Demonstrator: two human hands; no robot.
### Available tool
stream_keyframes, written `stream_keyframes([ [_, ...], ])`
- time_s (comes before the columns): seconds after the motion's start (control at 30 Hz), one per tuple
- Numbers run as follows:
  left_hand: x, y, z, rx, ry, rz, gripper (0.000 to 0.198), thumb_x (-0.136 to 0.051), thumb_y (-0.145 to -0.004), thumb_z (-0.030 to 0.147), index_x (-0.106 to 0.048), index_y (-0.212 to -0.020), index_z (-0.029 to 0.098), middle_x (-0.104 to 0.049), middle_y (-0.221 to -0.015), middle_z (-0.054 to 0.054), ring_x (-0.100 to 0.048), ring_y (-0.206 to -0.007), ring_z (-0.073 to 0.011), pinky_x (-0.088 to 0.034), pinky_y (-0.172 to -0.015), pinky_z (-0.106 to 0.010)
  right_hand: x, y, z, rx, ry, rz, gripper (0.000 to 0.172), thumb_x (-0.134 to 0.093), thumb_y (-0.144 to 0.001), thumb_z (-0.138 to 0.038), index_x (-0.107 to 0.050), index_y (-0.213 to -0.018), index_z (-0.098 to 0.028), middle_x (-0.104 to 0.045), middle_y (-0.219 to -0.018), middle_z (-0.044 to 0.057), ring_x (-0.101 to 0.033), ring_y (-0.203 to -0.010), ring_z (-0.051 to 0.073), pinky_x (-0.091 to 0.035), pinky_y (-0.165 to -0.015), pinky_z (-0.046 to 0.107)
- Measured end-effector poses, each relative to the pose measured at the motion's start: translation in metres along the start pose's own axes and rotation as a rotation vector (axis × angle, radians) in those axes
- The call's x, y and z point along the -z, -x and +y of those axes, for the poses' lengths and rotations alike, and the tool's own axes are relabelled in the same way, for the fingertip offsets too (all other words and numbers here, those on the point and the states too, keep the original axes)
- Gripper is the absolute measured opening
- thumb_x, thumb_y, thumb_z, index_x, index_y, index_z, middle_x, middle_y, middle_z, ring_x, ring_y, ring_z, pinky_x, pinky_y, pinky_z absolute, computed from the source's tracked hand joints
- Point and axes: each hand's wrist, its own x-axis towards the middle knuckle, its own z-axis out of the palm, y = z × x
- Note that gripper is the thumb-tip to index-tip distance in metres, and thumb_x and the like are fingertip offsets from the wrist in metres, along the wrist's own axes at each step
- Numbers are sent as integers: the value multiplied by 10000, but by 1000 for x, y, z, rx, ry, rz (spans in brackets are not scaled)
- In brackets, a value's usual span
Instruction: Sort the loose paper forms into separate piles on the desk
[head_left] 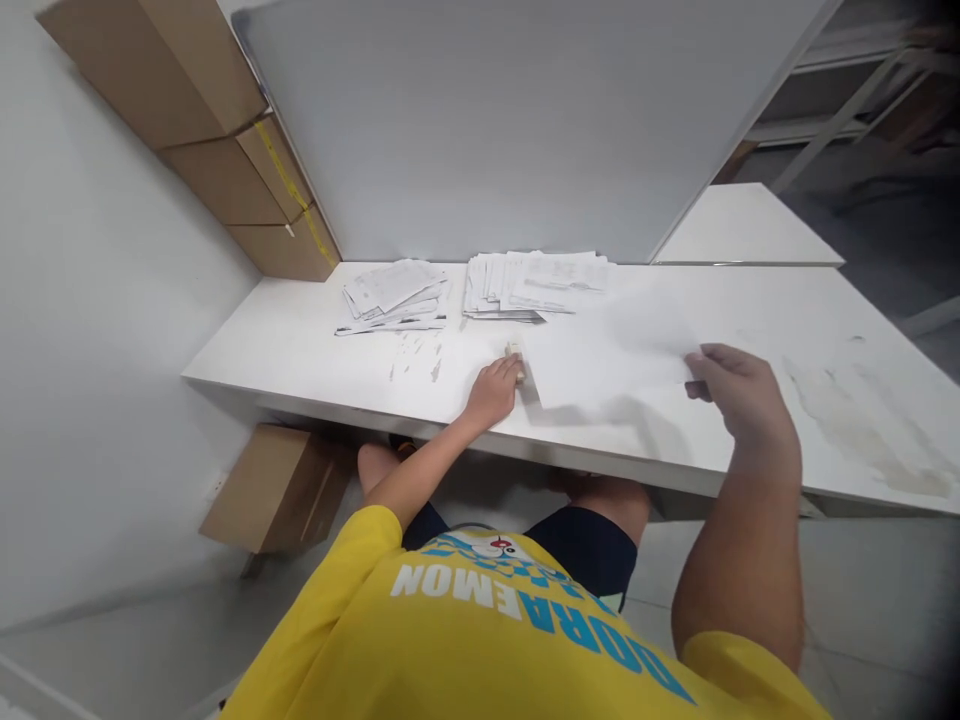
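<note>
My right hand (739, 390) pinches the right edge of a white sheet of paper (600, 365) between thumb and fingers. The sheet is raised a little from the table, and its shadow falls below it. At the sheet's left edge, my left hand (493, 392) has its fingers closed over a small cream-coloured block-like object (514, 349). Most of that object is hidden under the fingers, so its kind cannot be made out. Behind the hands lie two stacks of printed papers, a left stack (394, 292) and a right stack (532, 283).
A white table (292, 345) runs across in front of me, with a grey upright panel (480, 120) along its back. Cardboard boxes (247, 180) are stacked at the back left. Another cardboard box (259, 490) stands below the table. Stains (862, 410) mark the tabletop at the right.
</note>
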Motion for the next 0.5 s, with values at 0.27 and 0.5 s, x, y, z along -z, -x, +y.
stream_keyframes([
  [0.27,2,2,-3,0,31,-15,446,-415,-898,103,-523,-1330,125,-513,-1459,-141,-504,-1288,-262,-444,-1047,-456,-85,-125,-17,30,31,134,120,-442,-858,-148,-496,-763,-197,-441,-579,-26,-529,-567,147,-402,-567,281],
  [0.5,1,2,-11,44,152,11,442,-404,-887,80,-546,-1295,173,-534,-1444,-108,-590,-1204,-229,-503,-1001,-426,-140,-152,53,183,289,223,370,-447,-870,-199,-533,-1204,-66,-560,-1180,205,-514,-1127,275,-379,-998,416],
])
